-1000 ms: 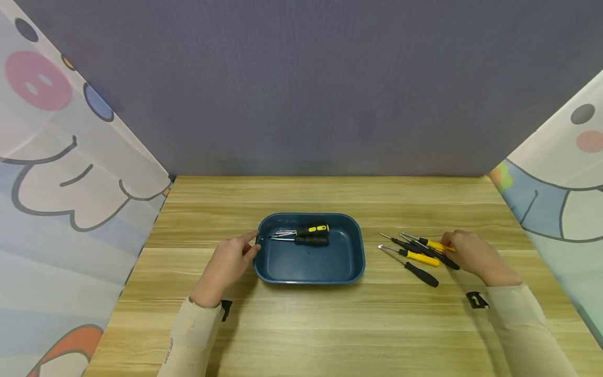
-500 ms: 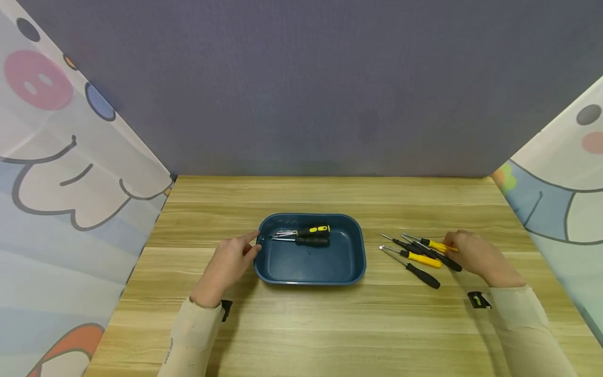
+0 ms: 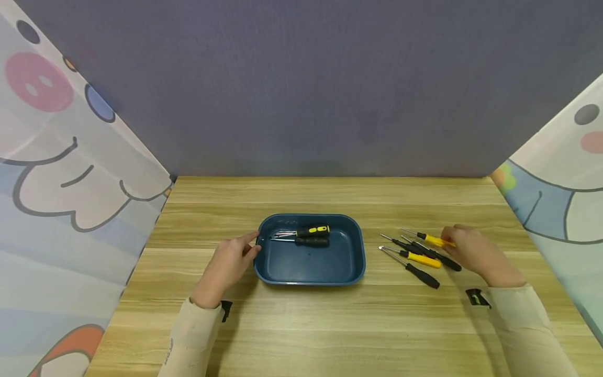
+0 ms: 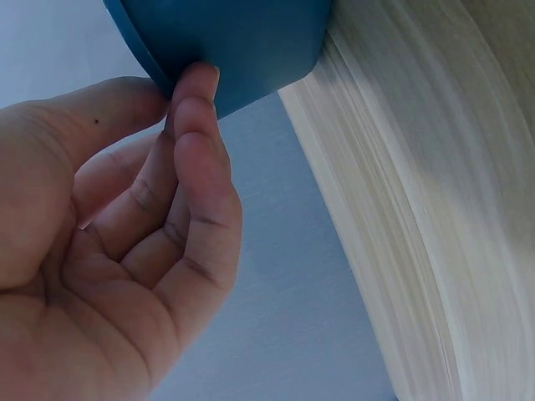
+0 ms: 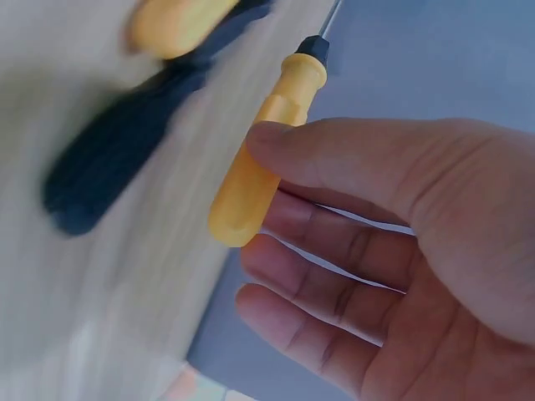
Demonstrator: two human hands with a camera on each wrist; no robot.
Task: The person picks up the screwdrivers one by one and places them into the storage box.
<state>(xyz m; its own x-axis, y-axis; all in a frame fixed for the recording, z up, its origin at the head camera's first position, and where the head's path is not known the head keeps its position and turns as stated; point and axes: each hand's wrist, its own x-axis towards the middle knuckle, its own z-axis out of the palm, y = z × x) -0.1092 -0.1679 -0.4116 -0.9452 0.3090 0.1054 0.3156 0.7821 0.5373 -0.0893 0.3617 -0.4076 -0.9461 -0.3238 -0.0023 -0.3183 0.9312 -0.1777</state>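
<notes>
On the left, my left hand [image 3: 229, 263] pinches the rim of a blue plastic tray [image 3: 308, 283]; the left wrist view shows thumb and fingertips on either side of the tray wall [image 4: 259, 50]. Inside the tray lie screwdrivers, one with a black-and-yellow handle [image 3: 313, 230] and one with a black handle [image 3: 312, 241]. My right hand [image 3: 473, 254] holds a screwdriver by its yellow handle [image 5: 266, 159], thumb on one side and fingers behind. Its shaft points to the left in the head view, just above the other screwdrivers.
Several loose screwdrivers lie right of the tray, among them a yellow-handled screwdriver [image 3: 423, 259] and a black-handled screwdriver [image 3: 422, 275]. The wooden table [image 3: 301, 335] meets a grey panel [image 3: 330, 104] at the back. Cartoon-printed sheets [image 3: 70, 183] hang at both sides.
My right hand has raised the yellow-handled screwdriver slightly off the pile, and its shaft has swung away from the black ones. The left hand and the tray stay put.
</notes>
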